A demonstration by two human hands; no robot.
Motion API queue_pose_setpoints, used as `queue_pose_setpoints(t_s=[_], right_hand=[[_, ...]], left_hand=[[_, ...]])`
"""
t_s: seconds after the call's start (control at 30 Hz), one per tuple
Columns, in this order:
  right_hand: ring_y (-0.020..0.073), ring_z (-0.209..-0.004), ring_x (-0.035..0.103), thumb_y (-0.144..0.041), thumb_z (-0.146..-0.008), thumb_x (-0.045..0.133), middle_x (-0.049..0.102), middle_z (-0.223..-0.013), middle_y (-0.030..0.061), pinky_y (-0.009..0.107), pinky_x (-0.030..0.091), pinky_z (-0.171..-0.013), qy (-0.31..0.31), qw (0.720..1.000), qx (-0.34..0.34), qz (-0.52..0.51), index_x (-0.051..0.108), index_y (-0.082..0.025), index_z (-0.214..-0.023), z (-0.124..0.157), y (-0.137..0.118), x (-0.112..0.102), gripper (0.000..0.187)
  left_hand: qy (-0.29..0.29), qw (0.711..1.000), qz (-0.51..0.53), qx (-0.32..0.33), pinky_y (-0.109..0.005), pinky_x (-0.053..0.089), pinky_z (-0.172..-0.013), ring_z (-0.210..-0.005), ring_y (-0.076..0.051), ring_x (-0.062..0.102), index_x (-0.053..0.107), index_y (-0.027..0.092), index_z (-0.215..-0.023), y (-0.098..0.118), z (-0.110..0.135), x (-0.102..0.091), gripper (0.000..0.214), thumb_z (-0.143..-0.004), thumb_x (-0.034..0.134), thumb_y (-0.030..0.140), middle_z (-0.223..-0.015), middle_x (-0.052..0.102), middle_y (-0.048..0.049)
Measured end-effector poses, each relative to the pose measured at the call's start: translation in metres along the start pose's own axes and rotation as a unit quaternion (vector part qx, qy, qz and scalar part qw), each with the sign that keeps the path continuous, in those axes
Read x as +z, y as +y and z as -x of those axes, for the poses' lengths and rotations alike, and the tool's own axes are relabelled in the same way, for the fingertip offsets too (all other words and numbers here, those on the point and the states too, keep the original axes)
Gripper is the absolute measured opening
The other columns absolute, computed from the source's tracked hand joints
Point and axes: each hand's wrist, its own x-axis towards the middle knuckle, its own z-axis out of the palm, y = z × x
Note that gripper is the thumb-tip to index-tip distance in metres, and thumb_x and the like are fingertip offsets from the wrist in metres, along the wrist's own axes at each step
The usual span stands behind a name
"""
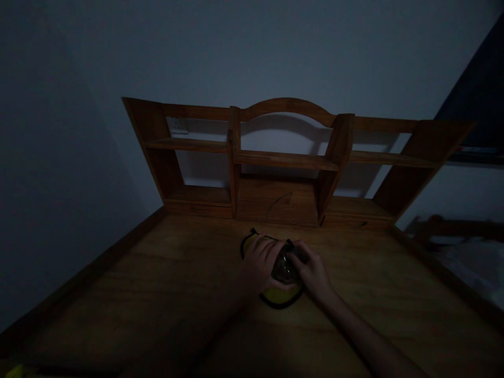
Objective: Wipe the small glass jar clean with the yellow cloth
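Apparently I'm midway through a two-handed handling step: my left hand (pixel 262 260) is wrapped over the yellow, black-trimmed item (pixel 280 296), fingers bent across its upper part and thumb along its lower side, while my right hand (pixel 314 270) has thumb and fingers closed at the right side of the dark glossy piece (pixel 284 269) that shows between my hands. It's too dim to tell whether that piece is part of the yellow item or a separate thing against it. As I judge it, the next move calls for the left hand to keep the item steady and for the right to work with light fingertips, since the glossy surface could slip. Both lie at the middle of the wooden tabletop (pixel 177 273), towards its back. The nearest obstacle is the wooden shelf unit (pixel 287 158) just beyond my fingers, so reaching further forward has little room. Left and right I have bare wood and wide space before the side edges, with the wall (pixel 79 157) well off to the left; towards me, the tabletop is open too, only my forearms crossing it.
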Motion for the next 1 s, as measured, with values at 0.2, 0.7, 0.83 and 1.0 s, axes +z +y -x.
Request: queue_pose_setpoints(t_s=[0.2,0.7,0.83,1.0], right_hand=[[0.0237,-0.093,0.067,-0.032,-0.088,0.053,0.072,-0.105,0.0028,0.032,0.050,-0.080,0.007,0.998,-0.024,0.061,0.065,-0.025,-0.112,0.004,0.007,-0.005,0.027],[0.0225,-0.099,0.064,-0.026,-0.070,0.072,0.069,-0.106,0.0043,0.034,0.049,-0.087,-0.095,0.966,0.077,-0.230,0.061,-0.024,-0.110,-0.001,0.009,0.004,0.042],[0.0221,-0.101,0.063,-0.018,-0.063,0.075,0.069,-0.105,0.0030,0.032,0.048,-0.086,-0.117,0.947,0.093,-0.284,0.059,-0.026,-0.109,-0.001,0.015,0.006,0.049],[0.0202,-0.095,0.064,-0.014,-0.067,0.069,0.070,-0.099,0.0012,0.031,0.048,-0.084,-0.119,0.952,0.085,-0.270,0.061,-0.025,-0.105,-0.002,0.015,0.006,0.041]], left_hand=[[0.025,1.000,0.007,0.013,-0.051,0.036,-0.106,-0.110,-0.032,0.056,0.044,0.012,-0.126,-0.005,0.003,0.004,0.081,-0.067,0.063,0.064,-0.116,0.062,-0.0152],[0.019,1.000,-0.004,0.018,-0.051,0.035,-0.106,-0.109,-0.032,0.055,0.046,0.013,-0.125,-0.007,0.002,0.002,0.084,-0.065,0.059,0.069,-0.115,0.061,-0.0160],[0.014,1.000,-0.006,0.010,-0.050,0.036,-0.107,-0.110,-0.031,0.055,0.047,0.011,-0.124,-0.007,0.003,0.004,0.084,-0.064,0.059,0.068,-0.114,0.062,-0.0153],[0.012,1.000,-0.015,0.025,-0.050,0.036,-0.107,-0.111,-0.030,0.054,0.047,0.012,-0.126,-0.006,0.003,0.004,0.071,-0.071,0.060,0.055,-0.116,0.061,-0.0154]])
